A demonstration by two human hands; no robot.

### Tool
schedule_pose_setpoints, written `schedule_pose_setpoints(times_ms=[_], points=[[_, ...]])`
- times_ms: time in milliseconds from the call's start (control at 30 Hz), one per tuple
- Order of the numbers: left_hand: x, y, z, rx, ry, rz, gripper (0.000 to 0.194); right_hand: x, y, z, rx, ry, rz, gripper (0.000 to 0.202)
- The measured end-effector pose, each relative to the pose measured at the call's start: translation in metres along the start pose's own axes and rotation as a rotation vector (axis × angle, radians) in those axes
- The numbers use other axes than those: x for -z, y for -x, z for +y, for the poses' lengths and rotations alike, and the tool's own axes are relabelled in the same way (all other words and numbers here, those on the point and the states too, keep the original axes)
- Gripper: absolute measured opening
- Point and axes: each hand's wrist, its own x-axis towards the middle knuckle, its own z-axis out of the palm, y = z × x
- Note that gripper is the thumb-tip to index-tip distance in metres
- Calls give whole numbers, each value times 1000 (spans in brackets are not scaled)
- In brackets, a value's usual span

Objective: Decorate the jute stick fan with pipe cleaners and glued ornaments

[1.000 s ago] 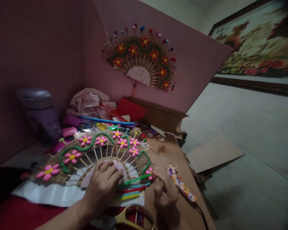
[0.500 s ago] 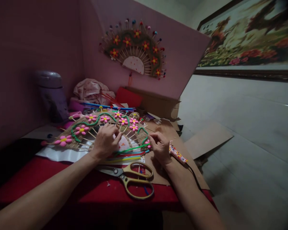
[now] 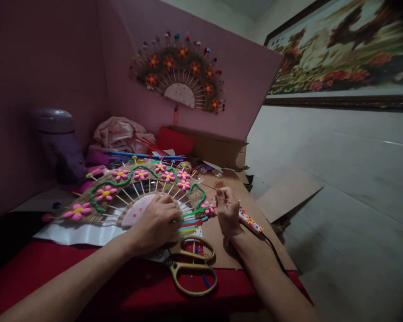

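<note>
A twine-wrapped fan (image 3: 139,176) of thin sticks lies on the table, decorated with pink flowers and a wavy green pipe-cleaner line. My left hand (image 3: 159,217) rests over its pale half-round base (image 3: 134,212), fingers curled and fingertips hidden. From under those fingers a loose green pipe cleaner (image 3: 196,211) runs to the pink flower (image 3: 207,207) at the fan's right end. Red, blue and yellow pipe cleaners (image 3: 188,227) lie just below. Beside that flower, my right hand (image 3: 227,210) is closed in a pinch on a thin stick-like piece (image 3: 209,186) pointing left.
Large scissors (image 3: 193,268) lie at the front on the red cloth (image 3: 121,286). A flower-patterned tool (image 3: 250,221) with a black cord sits right of my right hand, on cardboard (image 3: 218,250). A purple flask (image 3: 58,145) stands at left; another fan (image 3: 181,71) hangs behind.
My right hand has lifted off the flower end of the fan and turned upward. My left hand has moved right and down, uncovering more of the base. The view has shifted slightly.
</note>
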Motion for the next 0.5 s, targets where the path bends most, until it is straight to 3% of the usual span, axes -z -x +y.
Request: schedule_pose_setpoints(times_ms=[233,500], points=[[-7,4,-1,13,-113,-161,8,-4,0,2,13,-38,-16,16],[-12,8,-4,50,-167,-222,13,-2,1,2,-17,-95,-56,21]])
